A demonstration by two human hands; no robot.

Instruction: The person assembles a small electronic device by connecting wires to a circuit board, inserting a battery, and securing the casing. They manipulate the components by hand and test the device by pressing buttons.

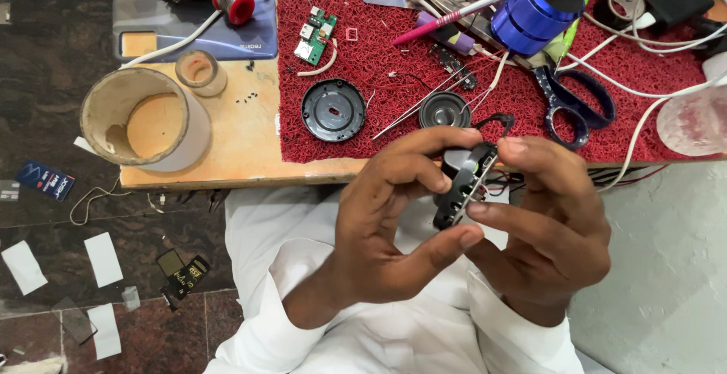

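Together 2 hands (469, 215) grip 1 black housing (460, 185).

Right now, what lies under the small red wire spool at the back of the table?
The red wire spool sits on a blue-grey phone back cover. A white cable crosses that cover. What lies under the cover is hidden.

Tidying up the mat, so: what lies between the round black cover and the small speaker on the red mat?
In the head view, thin metal rods cross between the black cover and the speaker; otherwise bare red mat.
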